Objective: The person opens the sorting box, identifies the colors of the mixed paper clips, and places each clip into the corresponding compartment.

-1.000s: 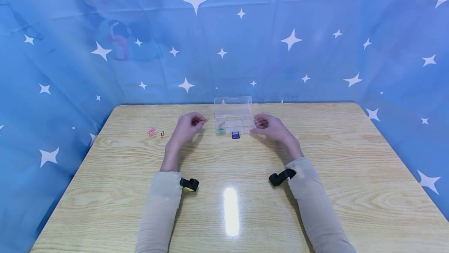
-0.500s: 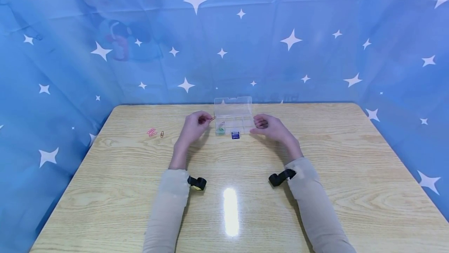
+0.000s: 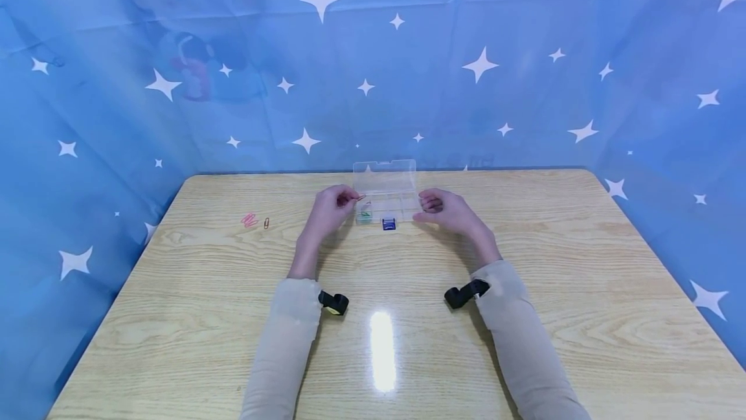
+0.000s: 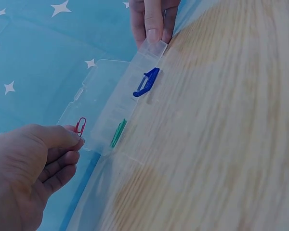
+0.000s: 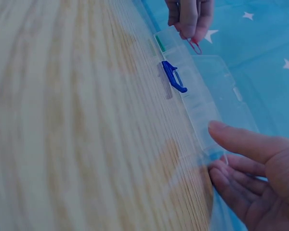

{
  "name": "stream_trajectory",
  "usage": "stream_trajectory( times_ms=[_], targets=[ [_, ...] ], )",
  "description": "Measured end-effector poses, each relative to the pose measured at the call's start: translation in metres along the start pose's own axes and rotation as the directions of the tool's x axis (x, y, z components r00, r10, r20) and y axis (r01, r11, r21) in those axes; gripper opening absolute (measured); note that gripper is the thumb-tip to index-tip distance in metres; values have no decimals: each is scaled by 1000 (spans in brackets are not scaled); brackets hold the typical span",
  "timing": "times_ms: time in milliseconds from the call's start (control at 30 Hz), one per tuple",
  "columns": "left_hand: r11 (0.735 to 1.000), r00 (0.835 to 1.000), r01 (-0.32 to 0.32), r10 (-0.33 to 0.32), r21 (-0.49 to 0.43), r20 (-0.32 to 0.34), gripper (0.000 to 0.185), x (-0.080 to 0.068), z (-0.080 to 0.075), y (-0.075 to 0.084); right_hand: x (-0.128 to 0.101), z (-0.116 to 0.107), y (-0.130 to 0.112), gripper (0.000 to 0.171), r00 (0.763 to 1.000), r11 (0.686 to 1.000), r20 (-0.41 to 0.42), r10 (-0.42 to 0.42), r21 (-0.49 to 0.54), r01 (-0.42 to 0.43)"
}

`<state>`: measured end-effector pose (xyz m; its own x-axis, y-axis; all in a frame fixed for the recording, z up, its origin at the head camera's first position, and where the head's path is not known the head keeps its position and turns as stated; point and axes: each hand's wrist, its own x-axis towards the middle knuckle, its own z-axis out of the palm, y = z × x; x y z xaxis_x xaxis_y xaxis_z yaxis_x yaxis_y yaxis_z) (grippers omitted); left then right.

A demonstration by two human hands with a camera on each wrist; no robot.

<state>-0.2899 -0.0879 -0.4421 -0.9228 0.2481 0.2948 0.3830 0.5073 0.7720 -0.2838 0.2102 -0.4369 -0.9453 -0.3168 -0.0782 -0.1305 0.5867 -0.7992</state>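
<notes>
Red paper clip [image 4: 80, 126] pinched between thumb and fingertip of left hand [image 3: 330, 211], held just above left end of clear plastic box [image 3: 387, 198]. Sticks out past fingertips toward box; from right wrist view hangs below fingers [image 5: 194, 46], over the end compartment, not yet inside. Remaining fingers of left hand curled under.

Right hand [image 3: 445, 211] at right end of box, thumb and fingers resting against end wall, lightly bent, steadying it. From left wrist view fingertips [image 4: 153, 30] pressed on box corner. Cannot tell if truly gripping or only touching.

Box open, lid tipped back toward blue star backdrop [image 3: 408, 64], divided into small compartments. Green clip [image 4: 118, 133] lying in left compartment. Blue latch [image 4: 147, 82] on front wall, flipped outward.

Wooden table [image 3: 524, 316] under everything. 2 pink clips [image 3: 248, 219] plus 1 small brownish clip [image 3: 266, 222] lying loose on table, well apart from left hand, off to its left. Black wrist cameras on both beige sleeves [image 3: 513, 336].
</notes>
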Motion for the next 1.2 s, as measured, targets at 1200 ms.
stream_trajectory(
  times_ms=[1200],
  targets=[
    [999,999,26,-28,28,46,14,-8,-17,0,1,0,2,63,1000,1000,-6,0,28,0]
  ],
)
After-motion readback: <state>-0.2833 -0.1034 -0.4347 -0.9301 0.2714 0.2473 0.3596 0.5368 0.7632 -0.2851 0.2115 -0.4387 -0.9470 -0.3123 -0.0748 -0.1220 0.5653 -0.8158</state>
